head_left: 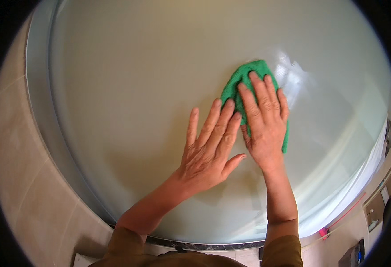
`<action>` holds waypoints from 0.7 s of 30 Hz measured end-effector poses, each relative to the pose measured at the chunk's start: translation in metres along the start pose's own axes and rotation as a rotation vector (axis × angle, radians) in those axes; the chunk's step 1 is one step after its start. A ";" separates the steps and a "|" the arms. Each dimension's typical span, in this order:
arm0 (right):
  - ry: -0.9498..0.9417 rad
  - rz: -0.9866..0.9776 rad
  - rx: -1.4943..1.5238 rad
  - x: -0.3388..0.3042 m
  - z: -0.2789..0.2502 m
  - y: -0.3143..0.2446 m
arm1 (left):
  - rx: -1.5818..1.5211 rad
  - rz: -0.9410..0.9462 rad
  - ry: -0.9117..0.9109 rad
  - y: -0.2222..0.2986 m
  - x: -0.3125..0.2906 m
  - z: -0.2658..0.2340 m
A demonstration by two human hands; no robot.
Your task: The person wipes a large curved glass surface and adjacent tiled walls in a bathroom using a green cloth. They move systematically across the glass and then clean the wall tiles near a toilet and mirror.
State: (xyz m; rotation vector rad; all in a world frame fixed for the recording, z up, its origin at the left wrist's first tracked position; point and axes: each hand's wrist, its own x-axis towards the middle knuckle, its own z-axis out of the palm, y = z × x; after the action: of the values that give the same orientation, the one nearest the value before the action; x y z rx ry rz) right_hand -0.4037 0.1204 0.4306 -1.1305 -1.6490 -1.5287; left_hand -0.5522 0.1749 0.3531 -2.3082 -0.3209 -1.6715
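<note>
A green cloth [258,66] lies flat against a smooth, pale frosted glass panel [128,89]. My right hand [266,120] presses down on the cloth, its fingers stretched out and close together, with green showing around them. To its left, my left hand [213,147] has its fingers spread, holding nothing. Its fingertips reach the cloth's left edge, though whether they touch cloth or panel is hard to tell. The part of the cloth under my right palm is hidden.
A grey metal frame [40,66] edges the panel on the left, beside a beige tiled wall [17,147]. A dark strip [213,245] runs along the panel's bottom. Light glares on the panel right of the cloth. At lower right stand shelves [375,211] with small items.
</note>
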 end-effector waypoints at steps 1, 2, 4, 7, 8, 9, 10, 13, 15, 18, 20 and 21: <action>-0.010 0.010 -0.005 0.003 -0.003 0.007 | -0.008 0.025 0.017 0.001 0.010 0.000; 0.015 0.023 -0.011 0.007 -0.003 0.012 | -0.006 0.052 0.027 0.001 0.019 0.000; 0.062 0.043 -0.024 0.017 -0.001 0.018 | -0.006 0.093 0.065 -0.002 0.035 -0.002; 0.059 0.017 -0.061 0.036 0.001 0.017 | 0.009 0.097 0.099 -0.013 0.050 -0.013; 0.066 0.010 -0.067 0.040 0.003 0.015 | 0.013 0.099 0.112 -0.017 0.052 -0.016; 0.031 -0.007 -0.090 0.044 0.004 0.010 | 0.008 0.092 0.144 -0.021 0.050 -0.019; 0.009 -0.016 -0.098 0.047 0.005 0.006 | 0.019 0.075 0.151 -0.024 0.048 -0.023; -0.065 -0.088 -0.048 0.050 0.011 -0.017 | 0.053 0.025 0.179 -0.032 0.029 -0.031; -0.134 -0.123 0.008 0.041 0.017 -0.035 | 0.093 0.000 0.180 -0.038 0.004 -0.031; -0.203 -0.196 0.042 0.023 0.025 -0.058 | 0.150 -0.014 0.166 -0.050 -0.042 -0.023; -0.217 -0.231 0.043 0.004 0.030 -0.070 | 0.155 -0.029 0.161 -0.051 -0.073 -0.016; -0.209 -0.240 0.033 -0.005 0.033 -0.075 | 0.156 -0.040 0.135 -0.049 -0.083 -0.015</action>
State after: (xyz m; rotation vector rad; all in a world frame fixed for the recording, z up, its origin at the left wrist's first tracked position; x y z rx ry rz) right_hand -0.4643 0.1542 0.3870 -1.1401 -2.0052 -1.5652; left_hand -0.6076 0.2136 0.2826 -2.0789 -0.4541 -1.7438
